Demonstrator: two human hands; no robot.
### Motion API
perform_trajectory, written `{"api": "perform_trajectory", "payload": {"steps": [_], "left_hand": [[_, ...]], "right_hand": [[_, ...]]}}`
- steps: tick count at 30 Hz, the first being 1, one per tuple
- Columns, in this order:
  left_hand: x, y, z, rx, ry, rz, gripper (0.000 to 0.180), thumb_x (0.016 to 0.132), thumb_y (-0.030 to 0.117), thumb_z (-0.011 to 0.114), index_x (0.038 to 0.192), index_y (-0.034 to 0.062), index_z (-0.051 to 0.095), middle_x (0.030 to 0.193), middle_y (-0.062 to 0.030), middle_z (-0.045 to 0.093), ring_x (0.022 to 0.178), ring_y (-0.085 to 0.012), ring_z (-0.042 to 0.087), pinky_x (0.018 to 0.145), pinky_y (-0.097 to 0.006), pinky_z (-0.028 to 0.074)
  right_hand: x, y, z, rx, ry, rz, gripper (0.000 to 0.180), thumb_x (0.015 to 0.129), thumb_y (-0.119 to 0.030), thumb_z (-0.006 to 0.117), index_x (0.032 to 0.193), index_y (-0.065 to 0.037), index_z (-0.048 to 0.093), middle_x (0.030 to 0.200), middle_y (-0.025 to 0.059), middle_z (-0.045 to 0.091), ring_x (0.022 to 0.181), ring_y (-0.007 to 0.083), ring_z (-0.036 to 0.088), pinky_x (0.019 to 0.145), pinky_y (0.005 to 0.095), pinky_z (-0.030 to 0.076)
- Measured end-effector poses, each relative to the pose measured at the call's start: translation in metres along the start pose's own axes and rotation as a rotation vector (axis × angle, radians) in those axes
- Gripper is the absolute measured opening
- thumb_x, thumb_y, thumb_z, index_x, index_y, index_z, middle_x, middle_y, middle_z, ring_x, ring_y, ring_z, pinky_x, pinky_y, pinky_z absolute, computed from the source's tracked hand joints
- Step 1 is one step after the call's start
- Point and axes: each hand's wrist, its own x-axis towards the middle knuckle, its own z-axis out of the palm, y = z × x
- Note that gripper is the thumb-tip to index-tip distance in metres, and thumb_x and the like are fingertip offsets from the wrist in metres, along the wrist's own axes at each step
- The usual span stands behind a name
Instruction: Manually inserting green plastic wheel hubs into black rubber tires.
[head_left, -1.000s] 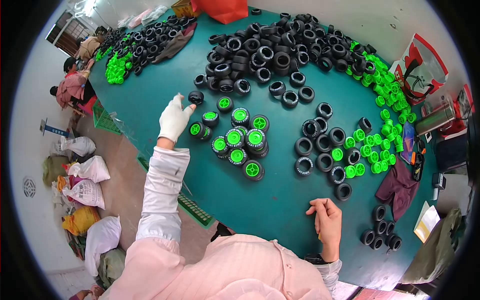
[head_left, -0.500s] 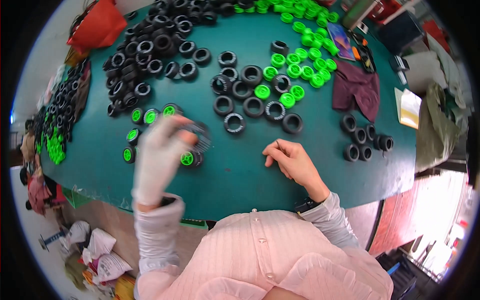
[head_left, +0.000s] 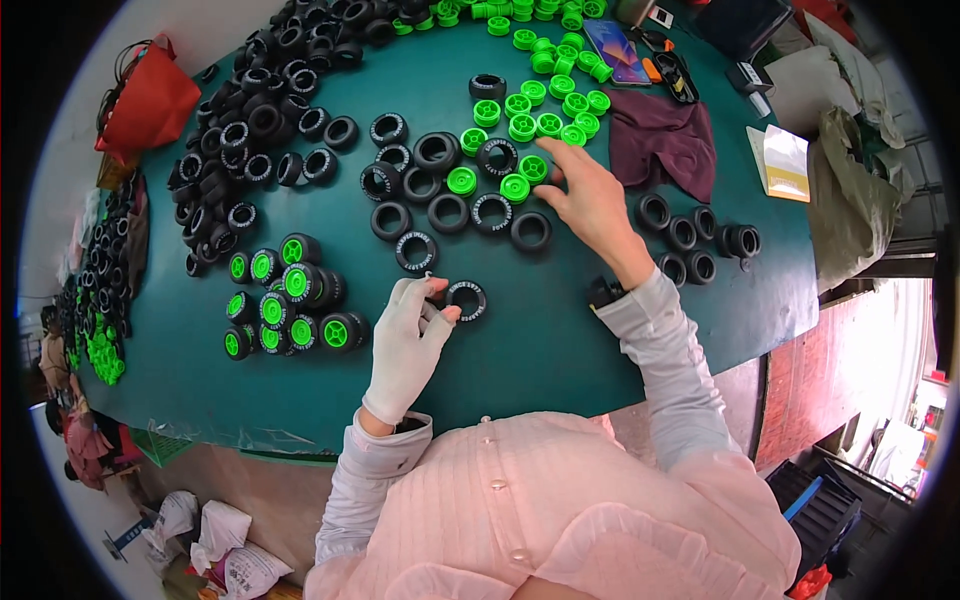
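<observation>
head view showed the gloved left hand (head_left: 408,345) pinching a black rubber tyre (head_left: 466,300) lying flat on the green table (head_left: 560,350), its hole facing up. the bare right hand (head_left: 590,200), fingers loosely spread, touched a green wheel hub (head_left: 533,168) lying flat beside loose tyres, gripping nothing.

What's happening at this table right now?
A person sits at a green table strewn with small black tyres and green hubs. The gloved left hand grips a black tyre lying on the table. The bare right hand reaches to a green hub. Assembled wheels sit grouped at the left.
</observation>
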Motion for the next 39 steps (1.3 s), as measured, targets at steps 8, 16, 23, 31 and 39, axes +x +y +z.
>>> {"api": "perform_trajectory", "payload": {"steps": [8, 16, 23, 31, 39], "left_hand": [[-0.008, -0.007, -0.008, -0.044, 0.032, -0.013, 0.042, 0.085, -0.005, 0.074, 0.126, -0.0007, 0.062, 0.103, -0.0074, 0.057, 0.068, -0.0089, 0.054, 0.069, -0.023, 0.046], [-0.004, -0.006, -0.002, 0.213, 0.016, 0.030, 0.073, 0.069, 0.005, 0.087, 0.135, 0.0037, 0.056, 0.109, -0.0095, 0.058, 0.063, -0.0147, 0.053, 0.061, -0.030, 0.049], [0.005, 0.007, 0.005, 0.361, 0.005, 0.247, 0.073, 0.069, 0.009, 0.087, 0.135, 0.0035, 0.056, 0.114, -0.0111, 0.059, 0.088, -0.0212, 0.064, 0.078, -0.031, 0.054], [0.007, 0.001, -0.016, -1.333, -0.335, -0.173, 0.067, 0.105, 0.031, 0.060, 0.159, 0.0027, 0.032, 0.149, -0.0219, 0.051, 0.124, -0.0343, 0.062, 0.102, -0.041, 0.054], [0.005, -0.013, -0.014, -1.384, -0.303, -0.187, 0.069, 0.105, 0.032, 0.060, 0.160, 0.0034, 0.030, 0.151, -0.0224, 0.049, 0.124, -0.0349, 0.061, 0.102, -0.042, 0.052]], "right_hand": [[-0.025, -0.001, -0.011, -0.058, -0.004, 0.055, 0.039, 0.084, -0.021, 0.080, 0.118, -0.010, 0.063, 0.102, 0.0089, 0.066, 0.084, 0.0308, 0.066, 0.072, 0.0421, 0.052], [-0.081, -0.048, -0.027, 0.404, -0.264, 0.326, 0.036, 0.085, -0.013, 0.079, 0.117, -0.003, 0.067, 0.090, 0.0017, 0.065, 0.058, 0.0068, 0.038, 0.056, 0.0260, 0.036], [-0.079, -0.046, -0.013, 0.402, -0.175, 0.351, 0.037, 0.084, -0.013, 0.080, 0.118, -0.004, 0.068, 0.087, -0.0006, 0.062, 0.057, 0.0052, 0.036, 0.055, 0.0254, 0.035], [-0.092, -0.063, -0.018, 0.811, -0.242, 0.494, 0.039, 0.093, -0.010, 0.073, 0.130, -0.003, 0.064, 0.099, -0.0016, 0.063, 0.064, 0.0008, 0.042, 0.055, 0.0215, 0.035], [-0.087, -0.073, -0.020, 0.839, -0.398, 0.543, 0.041, 0.096, -0.013, 0.070, 0.135, -0.004, 0.061, 0.112, 0.0023, 0.069, 0.067, -0.0004, 0.049, 0.048, 0.0192, 0.033]]}}
